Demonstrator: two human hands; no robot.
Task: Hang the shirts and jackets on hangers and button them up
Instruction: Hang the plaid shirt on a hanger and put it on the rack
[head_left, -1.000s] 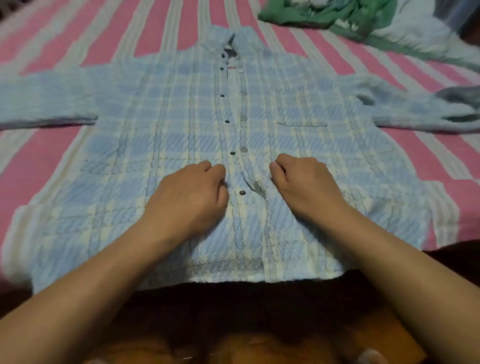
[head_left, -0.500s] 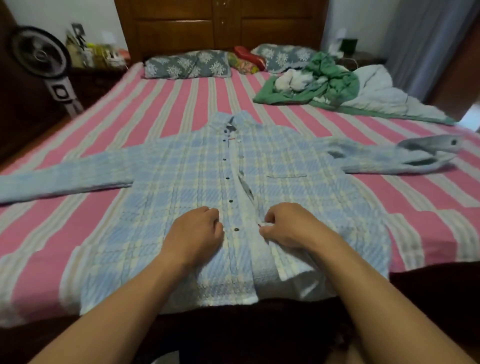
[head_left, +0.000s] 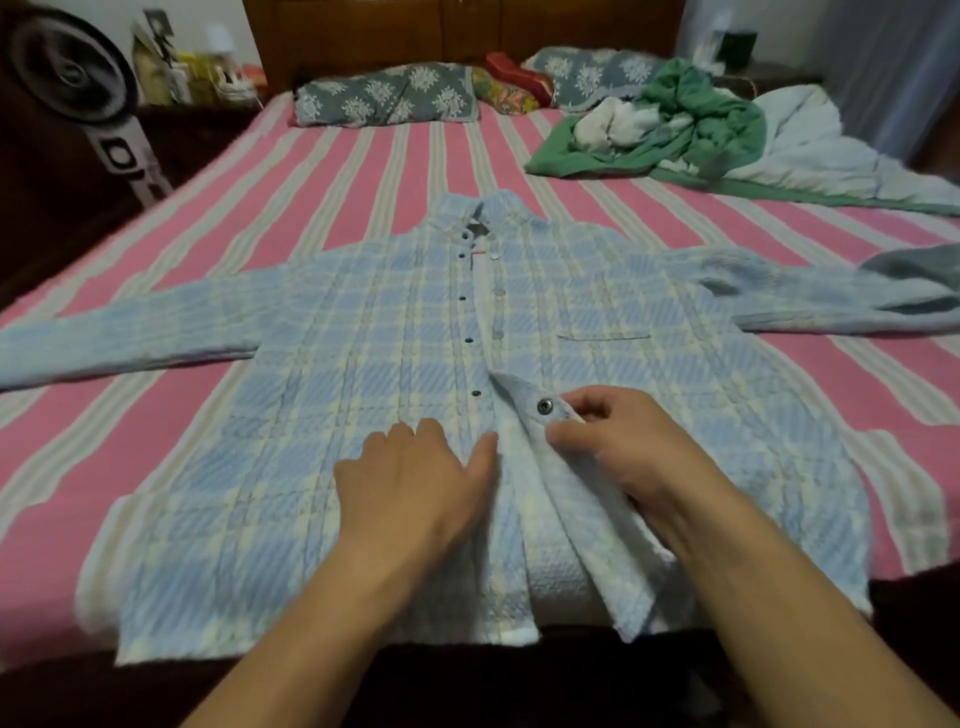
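Flat on the pink striped bed (head_left: 363, 171) lies the plaid shirt (head_left: 363, 353).

Left hand (head_left: 410, 483) flat; right hand (head_left: 618, 441) fingers (head_left: 563, 432) pinching.

No readable text in this view.

The white stand of the black round fan (head_left: 136, 165) carries dark blocky marks, too blurred to make out as letters or numbers. The packets and boxes on the dark bedside table (head_left: 179, 73) show only smears of colour, and the small red tab at the collar of the blue and cream plaid jacket (head_left: 480, 254) is too small to read.
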